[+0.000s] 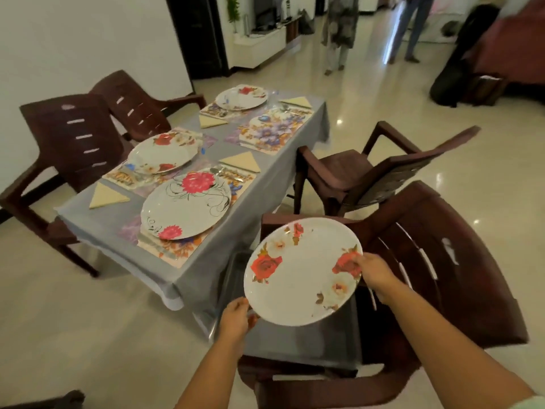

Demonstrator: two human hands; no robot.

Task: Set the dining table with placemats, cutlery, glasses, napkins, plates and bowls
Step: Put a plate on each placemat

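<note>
Plate (pixel 300 273) carried in both hands toward the desk (pixel 188 278).
Left hand (pixel 234 320) and right hand (pixel 376 274) have fingers pinching opposite rims, keeping it steady above a chair (pixel 442 261); one far placemat (pixel 274 132) looks plateless, likely its destination.

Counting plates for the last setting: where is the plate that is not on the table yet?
In the head view the plate is low and right of centre, held by the left hand and right hand over a chair, off the table's near end.
</note>
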